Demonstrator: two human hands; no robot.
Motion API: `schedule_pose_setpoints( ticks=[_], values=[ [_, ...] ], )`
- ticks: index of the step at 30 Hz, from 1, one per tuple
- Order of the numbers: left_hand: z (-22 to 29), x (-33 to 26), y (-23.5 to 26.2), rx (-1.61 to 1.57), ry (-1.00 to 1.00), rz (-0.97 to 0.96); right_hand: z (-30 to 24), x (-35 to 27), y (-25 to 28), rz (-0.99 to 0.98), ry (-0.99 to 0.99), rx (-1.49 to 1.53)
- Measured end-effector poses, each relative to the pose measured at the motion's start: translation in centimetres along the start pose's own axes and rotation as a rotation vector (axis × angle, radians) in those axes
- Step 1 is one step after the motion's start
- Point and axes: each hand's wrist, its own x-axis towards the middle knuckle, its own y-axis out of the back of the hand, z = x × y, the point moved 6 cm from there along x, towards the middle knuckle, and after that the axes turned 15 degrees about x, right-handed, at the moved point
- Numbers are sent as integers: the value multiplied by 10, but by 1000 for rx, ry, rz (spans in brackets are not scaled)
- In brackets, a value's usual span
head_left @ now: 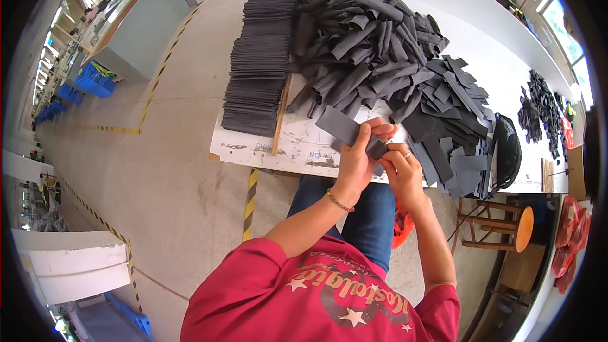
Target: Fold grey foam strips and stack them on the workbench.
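A flat dark grey strip [337, 125] of fabric-like material is held between my hands, just above the front edge of the table. My left hand [356, 168] grips it, thumb on top, with the long end pointing to the far left. At the near end, my right hand [405, 174] pinches the strip with thumb and fingers; the part under the fingertips is hidden. Beyond my hands lies a big heap of curled dark grey pieces [373, 44]. Flatter grey pieces [453, 114] spread to its right. Along the left runs a long row of tightly stacked dark pieces [256, 69].
A thin wooden strip [279, 123] lies beside the row on the white table [237, 144]. At the right stand a black rounded object [506, 152] with a cord and a wooden stool [523, 228]. More dark pieces [538, 107] lie far right. Red plastic bags [568, 234] hang low right.
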Motion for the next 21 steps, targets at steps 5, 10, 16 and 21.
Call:
schedule_pose_setpoints(
  ticks=[5, 10, 16, 21],
  values=[
    [-2, 0, 2, -5, -21, 19, 2, 0, -1, -3, -22, 13],
    [-3, 1, 7, 14, -17, 16, 3, -1, -2, 12, -161, 81],
    [-4, 13, 16, -23, 17, 76, 25, -13, -15, 440, -425, 541],
    [27, 19, 11, 62, -146, -55, 37, -33, -4, 686, -699, 977]
  ],
)
